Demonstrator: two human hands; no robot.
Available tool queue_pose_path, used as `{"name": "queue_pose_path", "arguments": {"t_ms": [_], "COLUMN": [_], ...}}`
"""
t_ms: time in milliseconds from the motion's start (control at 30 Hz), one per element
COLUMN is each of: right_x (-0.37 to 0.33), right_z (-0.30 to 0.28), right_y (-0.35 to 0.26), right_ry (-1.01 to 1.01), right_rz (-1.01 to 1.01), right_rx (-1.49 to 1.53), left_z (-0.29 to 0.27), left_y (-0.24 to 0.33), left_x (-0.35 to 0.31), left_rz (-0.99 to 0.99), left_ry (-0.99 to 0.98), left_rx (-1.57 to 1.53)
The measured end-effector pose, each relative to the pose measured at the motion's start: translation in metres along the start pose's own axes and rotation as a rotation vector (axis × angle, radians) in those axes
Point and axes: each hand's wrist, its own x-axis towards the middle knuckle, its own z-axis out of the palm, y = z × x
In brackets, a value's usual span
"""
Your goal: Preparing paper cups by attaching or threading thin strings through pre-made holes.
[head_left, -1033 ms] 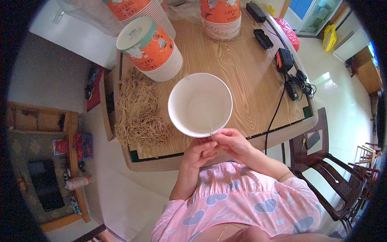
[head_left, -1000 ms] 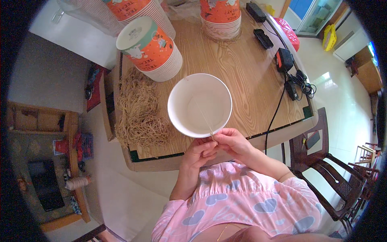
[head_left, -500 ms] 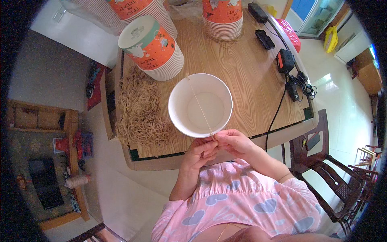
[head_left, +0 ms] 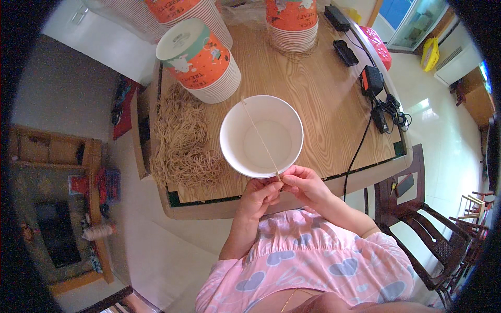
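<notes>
A white paper bucket [head_left: 234, 143] stands at the table's near edge with its mouth toward me. A thin tan twine [head_left: 262, 138] runs taut across the opening, from the far rim to the near rim. At the near rim my left hand [head_left: 259, 197] has its fingers curled closed around the twine's end. My right hand [head_left: 307, 185] pinches the same end right beside it, its thumb and forefinger pressed together. The fingers hide the exact spot where the twine meets the rim. Left of the bucket lies a heap of loose tan twine pieces [head_left: 182, 141].
Upside-down stacks of orange printed paper buckets [head_left: 206, 62] stand at the far left, another stack [head_left: 292, 39] at the far middle. Along the right edge lie black adapters [head_left: 371, 81] and cables [head_left: 394, 112]. A dark wooden chair [head_left: 417, 219] stands on the right.
My fingers have shifted slightly at the near rim, still holding the twine's end. The whole view has moved a little; the bucket stays in place.
</notes>
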Motion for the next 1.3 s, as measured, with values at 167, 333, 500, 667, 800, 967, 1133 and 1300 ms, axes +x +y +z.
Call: {"name": "queue_pose_path", "arguments": {"t_ms": [167, 333, 500, 667, 800, 967, 1133, 1300], "right_x": [-0.007, -0.009, -0.009, -0.008, -0.007, -0.006, -0.005, -0.004], "right_z": [0.008, 0.009, 0.017, 0.013, 0.015, 0.014, 0.012, 0.012], "right_y": [0.001, 0.001, -0.002, -0.001, -0.002, 0.000, 0.003, 0.001], "right_ry": [0.044, 0.135, 0.137, 0.143, 0.152, 0.151, 0.193, 0.155], "right_rz": [-0.179, -0.643, -0.799, -0.905, -0.991, -0.992, -0.986, -0.963], "right_rx": [-0.214, -0.761, -0.968, -1.132, -1.215, -1.225, -1.209, -1.194], "left_z": [0.010, 0.019, 0.023, 0.021, 0.021, 0.018, 0.019, 0.017], "left_y": [0.001, -0.001, -0.001, 0.000, 0.002, 0.000, 0.001, -0.001], "left_x": [-0.005, -0.008, -0.012, -0.014, -0.016, -0.013, -0.014, -0.014], "left_rz": [0.163, 0.327, 0.395, 0.423, 0.403, 0.449, 0.452, 0.474], "left_ry": [0.136, 0.262, 0.319, 0.292, 0.272, 0.267, 0.257, 0.273], "left_rx": [0.227, 0.420, 0.513, 0.491, 0.489, 0.515, 0.533, 0.621]}}
